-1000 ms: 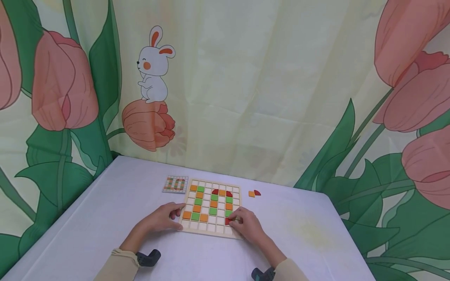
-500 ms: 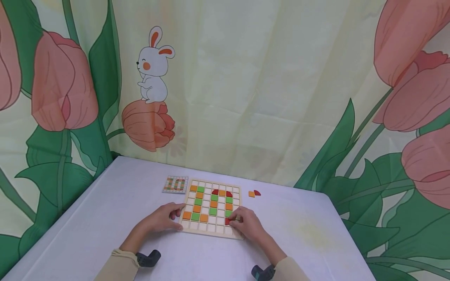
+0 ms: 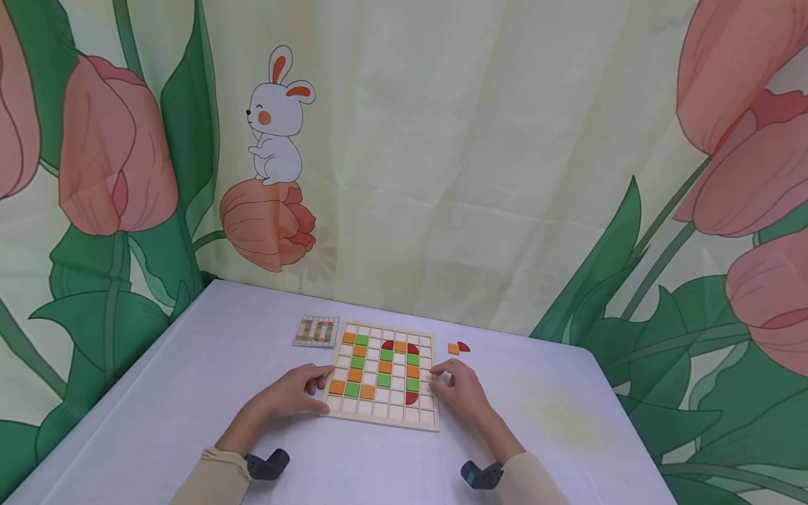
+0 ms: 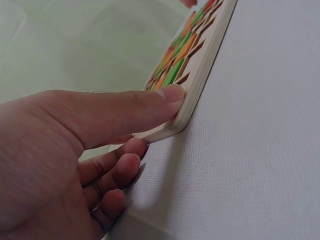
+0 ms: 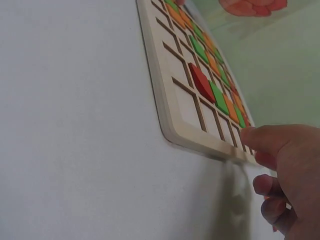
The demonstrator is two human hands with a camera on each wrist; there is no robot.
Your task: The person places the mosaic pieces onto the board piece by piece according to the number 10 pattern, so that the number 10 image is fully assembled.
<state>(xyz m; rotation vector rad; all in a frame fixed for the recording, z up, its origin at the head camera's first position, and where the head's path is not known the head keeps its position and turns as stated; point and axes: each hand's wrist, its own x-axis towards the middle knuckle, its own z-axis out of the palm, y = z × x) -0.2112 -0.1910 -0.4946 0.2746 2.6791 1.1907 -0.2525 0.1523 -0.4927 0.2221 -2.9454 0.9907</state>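
Note:
A wooden grid board (image 3: 379, 421) lies on the table, several of its cells filled with orange, green and red pieces. My left hand (image 3: 292, 389) steadies its left side. In the left wrist view the thumb (image 4: 150, 107) lies straight on the rim near a corner, while the other fingers hang loosely bent beside it. A rounded red piece (image 5: 201, 82) sits in a cell below a green square (image 3: 412, 384) in the right-hand column. My right hand (image 3: 463, 393) is at the board's right edge, thumb and forefinger at the rim, with nothing visible between them.
Behind the board's left corner lies a small pattern card (image 3: 315, 331) with a printed colour grid. Beyond the right corner are a loose orange square (image 3: 453, 348) and a loose red quarter-round piece (image 3: 463, 346). A flowered curtain (image 3: 442, 175) hangs behind the table.
My right hand has let go of the red piece, which stays in its cell, and has moved right and away to the board's edge. The left hand has stayed put.

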